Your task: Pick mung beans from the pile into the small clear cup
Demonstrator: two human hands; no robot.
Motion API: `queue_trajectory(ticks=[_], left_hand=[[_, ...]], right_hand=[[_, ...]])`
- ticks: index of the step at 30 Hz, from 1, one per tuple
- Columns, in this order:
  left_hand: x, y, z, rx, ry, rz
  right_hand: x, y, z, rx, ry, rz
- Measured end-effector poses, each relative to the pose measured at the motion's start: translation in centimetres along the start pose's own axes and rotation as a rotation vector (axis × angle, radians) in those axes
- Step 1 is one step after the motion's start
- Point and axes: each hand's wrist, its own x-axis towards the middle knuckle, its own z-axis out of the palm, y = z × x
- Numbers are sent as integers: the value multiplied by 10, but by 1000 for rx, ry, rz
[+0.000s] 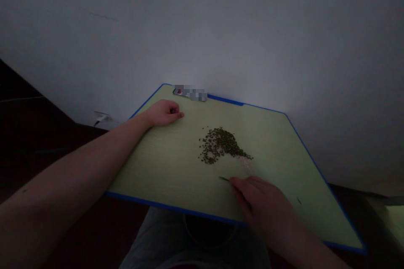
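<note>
The right hand (267,204) pinches a thin tool (224,178) near the tabletop's (176,168) near edge, the left hand (164,112) curls loosely by its left edge, and mung beans (227,141) lie only partly apart from pale grains (247,165).

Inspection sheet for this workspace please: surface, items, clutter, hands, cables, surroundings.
Surface: pale board with blue rim; dim light.
Items: loose pile of beans, sparser at its left; thin tool, tip apart from the pile.
Clutter: flat item at far edge, blurred; dark sliver at right.
Hands: right hand grips the tool; left hand on the board, loosely curled.
Cables: possible plug low at left; too dim to tell.
Surroundings: wall behind.
</note>
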Motion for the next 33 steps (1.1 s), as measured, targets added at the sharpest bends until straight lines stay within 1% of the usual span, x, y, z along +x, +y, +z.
queue_trajectory(ticks=[2,4,6,11,15,17,21,26,33], left_hand=[[0,0,0,1,6,-4],[1,-1,0,-4,3,-4],[1,-1,0,-11,-5,-2],[1,0,1,-27,-4,-18],[1,-1,1,-24,-9,-15],[1,-1,1,-18,-11,-19],[1,-1,1,-9,-7,-22],[0,0,1,-17,-1,-31],[1,-1,1,-19,-5,-21]], right_hand=[[9,-6,6,-119,23,-120],[14,-13,10,-210,43,-200],[16,-20,15,-270,61,-219],[20,-31,26,-330,182,-210],[25,-32,26,-331,194,-177],[28,-32,26,-325,179,-161],[33,-34,27,-305,137,-117],[39,-43,30,-332,81,-37],[41,-47,27,-373,3,73]])
